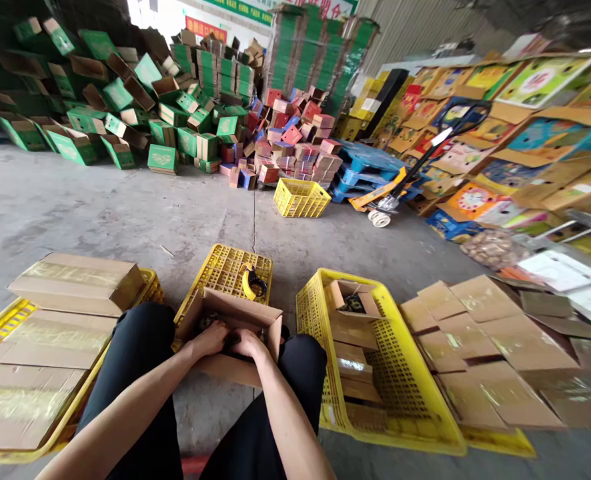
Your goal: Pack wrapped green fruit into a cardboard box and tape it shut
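Note:
An open cardboard box [240,375] rests between my knees, at the near end of an upturned yellow crate [214,265]. Both hands reach down inside it. My left hand [214,337] is closed at the box's middle, its fingertips against a small dark item. Close beside it, my right hand [248,343] curls over the same spot with its fingers mostly hidden. Dark, mottled contents show around the hands, too dim to name. Beyond the box, a yellow-and-black tape dispenser [249,283] lies on the crate.
To the right, a yellow crate [400,363] holds small boxes, one open with dark contents [353,303]. Flattened cardboard [490,333] lies beyond it. Taped boxes [50,340] fill a crate at left. Farther off are a yellow crate [301,199], a pallet jack [400,187] and piled green cartons [163,157].

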Motion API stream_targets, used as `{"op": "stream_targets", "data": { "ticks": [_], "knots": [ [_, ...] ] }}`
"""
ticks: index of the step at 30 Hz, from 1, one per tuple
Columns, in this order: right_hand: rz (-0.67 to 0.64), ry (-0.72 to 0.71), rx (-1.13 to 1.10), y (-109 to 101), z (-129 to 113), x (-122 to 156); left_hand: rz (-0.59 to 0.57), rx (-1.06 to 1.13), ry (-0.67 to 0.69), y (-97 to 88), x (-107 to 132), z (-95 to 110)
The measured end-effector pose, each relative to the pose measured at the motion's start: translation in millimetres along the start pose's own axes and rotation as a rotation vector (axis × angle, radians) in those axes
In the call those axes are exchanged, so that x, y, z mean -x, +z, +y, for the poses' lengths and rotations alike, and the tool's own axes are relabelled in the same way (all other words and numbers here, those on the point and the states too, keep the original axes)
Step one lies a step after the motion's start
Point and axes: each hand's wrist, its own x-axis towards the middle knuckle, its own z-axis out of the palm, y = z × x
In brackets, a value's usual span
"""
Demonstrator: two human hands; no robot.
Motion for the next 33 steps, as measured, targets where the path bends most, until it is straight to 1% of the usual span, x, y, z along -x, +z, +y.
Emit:
{"op": "stream_targets", "data": {
  "ticks": [2,4,8,11,13,14,16,18,20,22,23,25,27,28,30,33],
  "knots": [
    [-0.006,0.01,-0.069,1,1,-1,0.03,0.02,-0.038,-0.1,2,2],
    [0.028,0.025,-0.13,1,2,-2,0.062,0.069,-0.061,-0.8,4,4],
    [0.191,0.016,-0.254,-6,1,-2,0.147,0.199,-0.073,-6.6,5,10],
    [0.308,-0.024,-0.341,-15,-1,7,0.234,0.306,-0.065,-16.1,6,18],
    [0.347,-0.072,-0.479,-19,-1,17,0.293,0.479,-0.028,-24.4,10,26],
    [0.351,-0.106,-0.621,-21,0,22,0.318,0.624,0.004,-29.1,13,31],
    [0.31,-0.162,-0.9,-23,2,31,0.333,0.909,0.065,-39.6,22,41],
    [0.303,-0.171,-1.07,-27,6,36,0.324,1.064,0.036,-51.4,32,51],
    [0.379,-0.138,-1.107,-33,8,36,0.302,1.147,-0.014,-63.1,40,60],
    [0.455,-0.129,-1.069,-38,9,34,0.256,1.192,-0.027,-72.4,46,67],
    [0.469,-0.146,-1.042,-41,9,33,0.231,1.201,-0.012,-75.7,48,69],
    [0.454,-0.196,-0.996,-44,8,32,0.192,1.199,0.05,-79.1,50,72],
    [0.44,-0.219,-0.984,-44,7,32,0.183,1.195,0.085,-79.3,50,72],
    [0.447,-0.217,-0.991,-44,7,33,0.194,1.201,0.071,-78.8,49,70],
    [0.477,-0.204,-1.037,-43,6,33,0.238,1.245,-0.008,-77.6,47,65],
    [0.501,-0.186,-1.136,-41,5,33,0.331,1.36,-0.108,-77.0,44,57]
  ]
}}
